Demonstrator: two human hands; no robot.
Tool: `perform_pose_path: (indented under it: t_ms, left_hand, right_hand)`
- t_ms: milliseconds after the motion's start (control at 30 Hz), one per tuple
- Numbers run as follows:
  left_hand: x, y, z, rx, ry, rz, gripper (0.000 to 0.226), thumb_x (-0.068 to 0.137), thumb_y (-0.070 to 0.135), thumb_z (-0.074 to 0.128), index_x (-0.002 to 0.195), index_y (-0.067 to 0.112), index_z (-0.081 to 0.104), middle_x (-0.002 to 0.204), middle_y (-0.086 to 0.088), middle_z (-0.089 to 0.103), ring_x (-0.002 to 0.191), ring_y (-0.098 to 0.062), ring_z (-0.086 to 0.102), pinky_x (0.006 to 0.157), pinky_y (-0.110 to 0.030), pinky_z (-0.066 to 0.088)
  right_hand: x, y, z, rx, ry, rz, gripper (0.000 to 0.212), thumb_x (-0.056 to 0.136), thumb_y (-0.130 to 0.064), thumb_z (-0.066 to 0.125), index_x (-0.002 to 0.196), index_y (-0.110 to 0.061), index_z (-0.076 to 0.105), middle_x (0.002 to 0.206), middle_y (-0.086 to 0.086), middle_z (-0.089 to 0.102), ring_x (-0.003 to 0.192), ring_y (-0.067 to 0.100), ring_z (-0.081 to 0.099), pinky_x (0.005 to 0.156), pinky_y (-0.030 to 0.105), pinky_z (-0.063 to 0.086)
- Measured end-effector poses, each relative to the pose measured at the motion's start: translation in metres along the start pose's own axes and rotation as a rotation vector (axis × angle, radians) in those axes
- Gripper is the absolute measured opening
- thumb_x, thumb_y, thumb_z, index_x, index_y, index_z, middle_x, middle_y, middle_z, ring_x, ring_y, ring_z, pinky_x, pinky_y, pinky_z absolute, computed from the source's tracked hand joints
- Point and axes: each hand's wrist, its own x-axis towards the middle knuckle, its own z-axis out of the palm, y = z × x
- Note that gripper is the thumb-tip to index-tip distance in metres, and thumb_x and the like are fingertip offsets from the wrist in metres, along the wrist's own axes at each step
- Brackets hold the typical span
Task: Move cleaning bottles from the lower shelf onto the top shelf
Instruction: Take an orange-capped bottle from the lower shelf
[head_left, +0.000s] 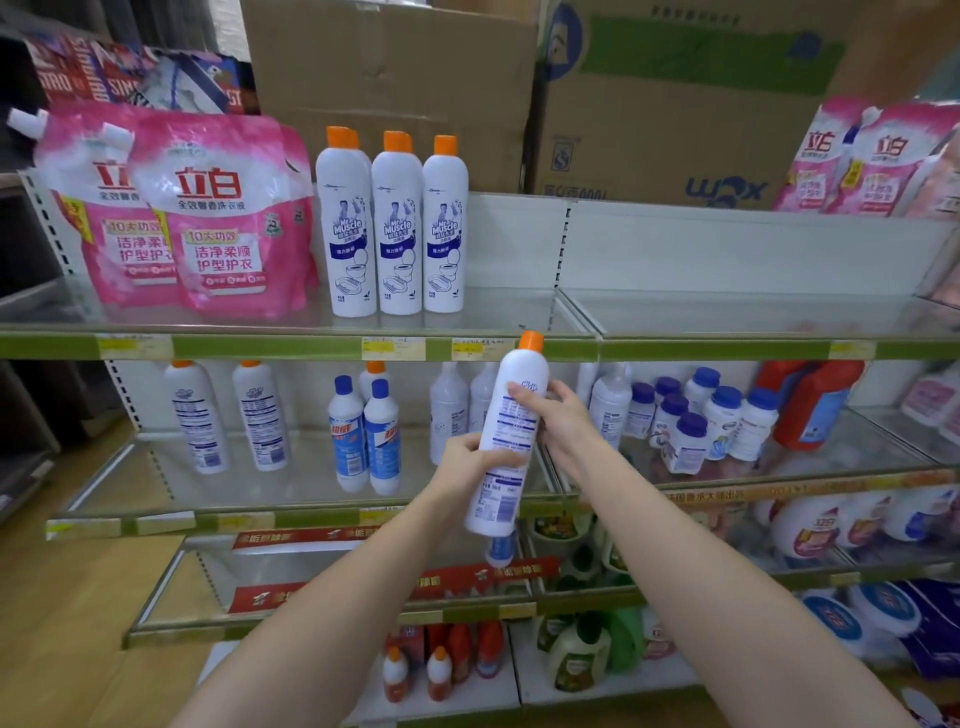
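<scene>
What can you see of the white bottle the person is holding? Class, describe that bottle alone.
The held bottle is tall, slim, white plastic by its look, with an orange cap on top. Its back label of small blue print faces the camera. It tilts slightly, cap toward the right, in front of the shelves, its cap level with the top shelf's edge. The left hand grips its lower middle; the right hand holds its upper part.

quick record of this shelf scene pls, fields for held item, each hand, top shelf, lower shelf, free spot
held item: white orange-capped bottle, back label facing the camera, tilted slightly
left hand: left hand grips the bottle's lower half
right hand: right hand holds its upper half
top shelf: Mr Muscle bottles upright in a row, beside pink detergent pouches
lower shelf: two orange-capped bottles remain at left, blue-capped bottles beside them
free spot: bare top shelf right of the row
</scene>
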Motion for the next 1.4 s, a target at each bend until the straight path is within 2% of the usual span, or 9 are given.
perform_pose_path:
  t_ms: [133,233,500,633,767,900,1133,1267,1400]
  left_hand:
    - [0.014,0.046,0.002,0.056,0.036,0.112,0.030,0.075,0.007,0.081,0.104,0.002,0.072,0.094,-0.015,0.076,0.086,-0.035,0.074,0.077,-0.044,0.061]
    - [0.025,0.081,0.006,0.091,0.057,0.189,0.025,0.076,0.008,0.082,0.099,0.003,0.073,0.091,-0.014,0.077,0.079,-0.027,0.074,0.069,-0.036,0.061]
    - [0.065,0.158,0.027,0.128,0.082,0.419,0.039,0.076,0.017,0.084,0.112,0.013,0.068,0.101,-0.005,0.076,0.090,-0.023,0.075,0.080,-0.040,0.061]
    - [0.093,0.187,0.027,0.158,0.141,0.484,0.037,0.074,0.015,0.085,0.107,0.013,0.068,0.097,-0.004,0.076,0.086,-0.021,0.075,0.074,-0.037,0.061]
    - [0.124,0.201,0.031,0.338,0.365,0.593,0.040,0.070,0.026,0.088,0.101,0.020,0.064,0.090,0.003,0.073,0.079,-0.010,0.071,0.071,-0.028,0.059]
    - [0.152,0.200,0.038,0.417,0.438,0.698,0.045,0.071,0.022,0.088,0.103,0.027,0.057,0.094,0.011,0.070,0.085,-0.002,0.068,0.075,-0.025,0.058]
    - [0.195,0.179,0.024,0.473,0.350,0.513,0.054,0.074,0.032,0.085,0.112,0.026,0.048,0.101,0.008,0.068,0.092,-0.009,0.069,0.079,-0.036,0.060]
    - [0.215,0.173,0.009,0.463,0.236,0.366,0.062,0.066,0.033,0.089,0.115,0.026,0.053,0.104,0.004,0.070,0.094,-0.013,0.069,0.087,-0.040,0.059]
    - [0.234,0.169,0.002,0.451,0.340,0.360,0.058,0.066,0.028,0.092,0.112,0.019,0.058,0.101,0.000,0.071,0.090,-0.019,0.069,0.080,-0.039,0.060]
  right_hand:
    - [0.012,-0.041,0.004,0.136,-0.076,-0.058,0.039,0.083,-0.019,0.078,0.115,0.000,0.064,0.102,0.015,0.073,0.088,0.028,0.071,0.078,0.042,0.059]
    - [0.024,-0.076,0.008,0.108,-0.083,-0.153,0.034,0.087,-0.016,0.075,0.116,-0.001,0.066,0.104,0.017,0.073,0.090,0.030,0.071,0.082,0.043,0.059]
    - [0.054,-0.152,0.034,0.162,0.133,-0.309,0.037,0.080,-0.020,0.084,0.107,-0.001,0.069,0.094,0.015,0.077,0.082,0.030,0.076,0.068,0.039,0.063]
    - [0.084,-0.186,0.028,0.050,0.114,-0.395,0.045,0.076,-0.023,0.087,0.111,-0.002,0.068,0.100,0.013,0.076,0.089,0.029,0.075,0.074,0.042,0.063]
    - [0.112,-0.205,0.028,-0.086,0.020,-0.426,0.043,0.082,-0.030,0.081,0.115,-0.009,0.063,0.107,0.010,0.073,0.096,0.027,0.073,0.075,0.034,0.059]
    - [0.128,-0.206,0.040,-0.362,0.031,-0.416,0.070,0.066,-0.047,0.087,0.119,-0.020,0.052,0.107,-0.003,0.065,0.095,0.016,0.066,0.079,0.036,0.054]
    - [0.171,-0.194,0.038,-0.481,0.042,-0.453,0.052,0.077,-0.024,0.079,0.118,-0.024,0.049,0.091,-0.011,0.060,0.078,0.005,0.061,0.060,0.023,0.044]
    - [0.198,-0.195,0.037,-0.380,-0.125,-0.391,0.044,0.079,-0.012,0.069,0.117,-0.019,0.048,0.101,0.008,0.065,0.083,0.022,0.068,0.065,0.033,0.055]
    - [0.232,-0.194,0.020,-0.334,-0.237,-0.294,0.040,0.078,-0.005,0.074,0.116,-0.013,0.061,0.105,0.011,0.073,0.091,0.027,0.073,0.070,0.036,0.058]
